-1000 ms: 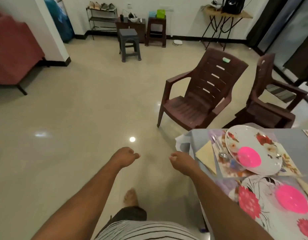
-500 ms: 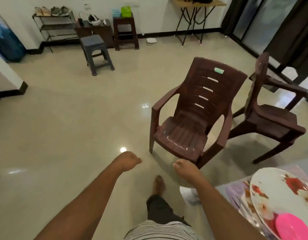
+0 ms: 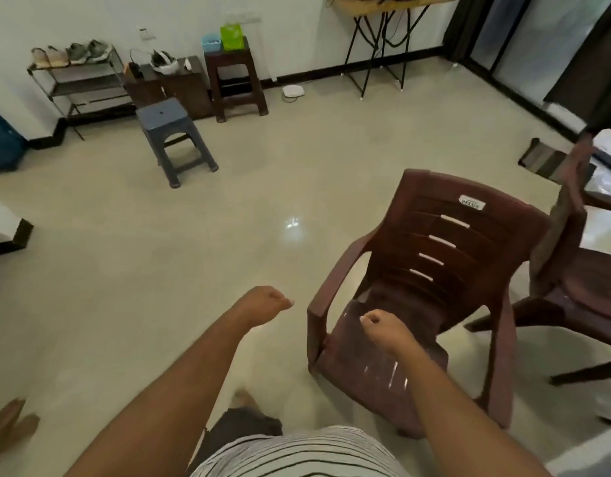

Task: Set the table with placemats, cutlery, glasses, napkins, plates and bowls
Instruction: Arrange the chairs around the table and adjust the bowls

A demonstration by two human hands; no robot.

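Soft, even indoor light fills the room. A ceiling lamp glints as a small bright spot on the glossy floor (image 3: pixel 292 222), and daylight glares off it by the glass doors (image 3: pixel 551 39). Shadows are faint. The wide lens bows the edges; the foot (image 3: pixel 11 425) and second chair (image 3: pixel 572 270) smear with motion blur.

My right hand (image 3: pixel 386 327) covers part of the brown chair (image 3: pixel 431 270) seat. Right of that chair, a second chair (image 3: pixel 579 270) is cut by the frame's edge. Near its front, my foot (image 3: pixel 244 399) is blurred.
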